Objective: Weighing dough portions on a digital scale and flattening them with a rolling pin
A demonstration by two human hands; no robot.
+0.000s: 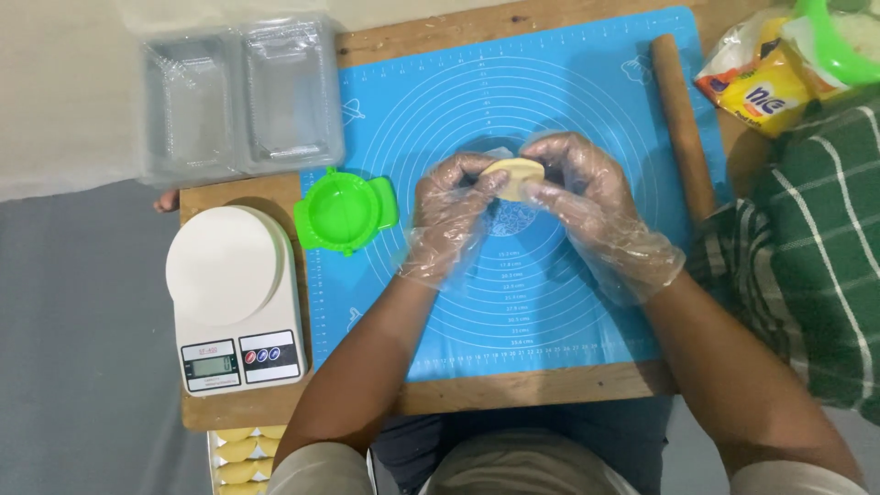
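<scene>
A small pale yellow dough piece (514,174) is pinched between both my hands above the middle of the blue silicone mat (587,82). My left hand (449,215) wears a clear plastic glove and grips the dough's left side with its fingertips. My right hand (591,206), gloved the same way, curls over the dough's right and top edge. A green round dumpling press (344,211) lies shut at the mat's left edge, a hand's width from my left hand.
A wooden rolling pin (683,124) lies along the mat's right side. A white kitchen scale (234,298) sits at the left of the wooden board (541,385). Clear plastic containers (240,96) stand behind. Folded yellow pastries (240,454) fill a tray below. A green checked cloth (807,247) and packets (761,82) lie right.
</scene>
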